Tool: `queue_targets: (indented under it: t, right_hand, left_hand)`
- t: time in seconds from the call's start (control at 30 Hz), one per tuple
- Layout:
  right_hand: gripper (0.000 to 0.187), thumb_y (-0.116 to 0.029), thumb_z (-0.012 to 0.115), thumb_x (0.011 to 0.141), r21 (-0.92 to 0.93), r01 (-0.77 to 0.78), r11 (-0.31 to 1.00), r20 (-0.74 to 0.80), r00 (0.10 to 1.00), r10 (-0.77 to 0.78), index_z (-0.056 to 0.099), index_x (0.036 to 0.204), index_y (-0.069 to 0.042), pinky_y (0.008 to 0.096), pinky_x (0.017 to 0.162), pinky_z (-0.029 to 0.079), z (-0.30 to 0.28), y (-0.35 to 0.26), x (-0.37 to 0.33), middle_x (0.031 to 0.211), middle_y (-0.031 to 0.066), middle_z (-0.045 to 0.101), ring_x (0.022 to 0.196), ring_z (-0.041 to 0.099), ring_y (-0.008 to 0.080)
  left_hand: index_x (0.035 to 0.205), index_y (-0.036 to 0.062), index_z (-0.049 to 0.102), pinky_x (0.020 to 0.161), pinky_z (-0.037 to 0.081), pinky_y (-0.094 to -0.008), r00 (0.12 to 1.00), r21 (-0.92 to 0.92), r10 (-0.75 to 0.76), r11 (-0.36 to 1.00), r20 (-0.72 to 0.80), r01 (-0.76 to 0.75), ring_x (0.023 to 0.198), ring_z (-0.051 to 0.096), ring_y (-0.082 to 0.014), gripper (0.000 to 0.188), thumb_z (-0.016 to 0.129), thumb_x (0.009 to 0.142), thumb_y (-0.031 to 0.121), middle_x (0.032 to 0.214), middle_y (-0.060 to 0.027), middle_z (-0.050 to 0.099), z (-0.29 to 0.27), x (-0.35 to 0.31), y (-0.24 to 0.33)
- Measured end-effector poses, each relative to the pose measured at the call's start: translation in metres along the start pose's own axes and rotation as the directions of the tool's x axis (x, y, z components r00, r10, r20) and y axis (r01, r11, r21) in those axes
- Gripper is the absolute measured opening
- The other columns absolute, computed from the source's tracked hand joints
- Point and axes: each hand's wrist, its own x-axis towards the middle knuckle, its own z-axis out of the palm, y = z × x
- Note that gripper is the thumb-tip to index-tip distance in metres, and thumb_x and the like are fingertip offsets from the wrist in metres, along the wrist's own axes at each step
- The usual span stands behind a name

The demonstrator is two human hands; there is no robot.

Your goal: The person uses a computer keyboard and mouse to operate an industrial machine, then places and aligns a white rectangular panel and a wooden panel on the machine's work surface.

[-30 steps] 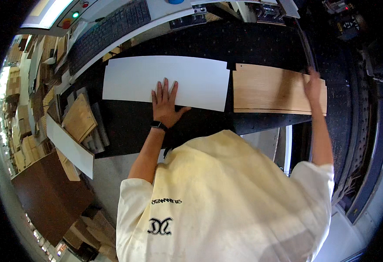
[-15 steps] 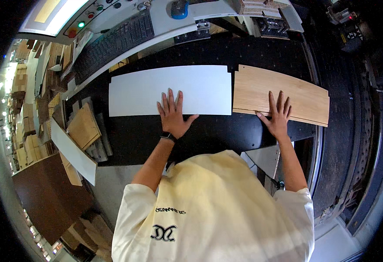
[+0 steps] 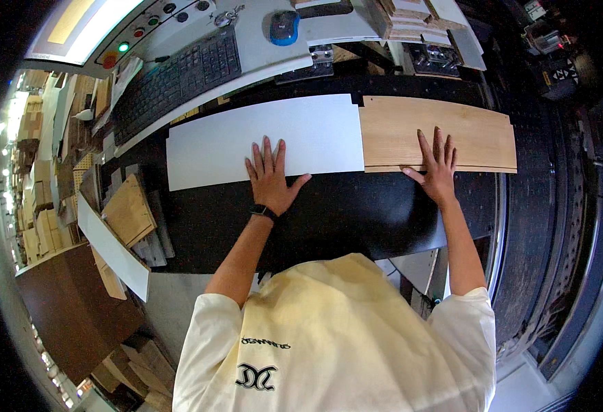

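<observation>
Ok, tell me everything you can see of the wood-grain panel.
The wood-grain panel is long, light brown and wood-like, with what looks like a small hole near its far left corner and a dark line along its near edge. It lies flat on the black surface, its left end apparently meeting the white panel. The right hand rests on it, fingers spread.

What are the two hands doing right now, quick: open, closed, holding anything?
Left hand: open, spread on the white board, grasping nothing.
Right hand: open, spread on the wood board, grasping nothing.
</observation>
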Motion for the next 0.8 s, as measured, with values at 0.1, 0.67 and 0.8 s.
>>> queue_targets:
  t: [0.1, 0.67, 0.8]
  right_hand:
    - [0.105, -0.071, 0.074, 0.081, -0.017, -0.02, 1.0, -0.002, 1.0, 0.02, 0.03, 0.169, -0.034, 0.0631, 0.128, 0.011, -0.007, -0.003, -0.002, 0.178, 0.0136, 0.013, 0.161, 0.012, 0.049]
    - [0.104, -0.079, 0.065, 0.081, -0.029, 0.055, 0.998, -0.175, 0.983, -0.059, 0.03, 0.168, -0.035, 0.0697, 0.123, 0.02, -0.031, -0.017, -0.001, 0.175, 0.0175, 0.021, 0.156, 0.022, 0.0543]
    - [0.103, -0.079, 0.064, 0.082, -0.051, 0.066, 0.996, -0.19, 0.979, -0.075, 0.03, 0.168, -0.036, 0.0695, 0.123, 0.02, -0.039, -0.02, 0.002, 0.175, 0.0176, 0.021, 0.156, 0.022, 0.0538]
  left_hand:
    - [0.17, 0.0155, 0.021, 0.127, 0.004, -0.0692, 0.999, -0.017, 0.014, 1.0, -0.038, -0.015, 0.163, 0.003, -0.0457, 0.111, 0.054, 0.09, 0.084, 0.177, -0.0193, 0.008, -0.006, -0.003, 0.002]
    - [0.168, 0.0139, 0.028, 0.127, 0.012, -0.0677, 0.975, -0.054, 0.09, 0.993, -0.201, -0.103, 0.162, 0.013, -0.0458, 0.106, 0.063, 0.09, 0.076, 0.176, -0.0196, 0.018, -0.027, 0.0, -0.013]
    - [0.168, 0.0142, 0.028, 0.127, 0.011, -0.0672, 0.982, -0.058, 0.076, 0.994, -0.17, -0.087, 0.163, 0.01, -0.0442, 0.105, 0.061, 0.09, 0.076, 0.176, -0.0189, 0.016, -0.033, -0.009, -0.014]
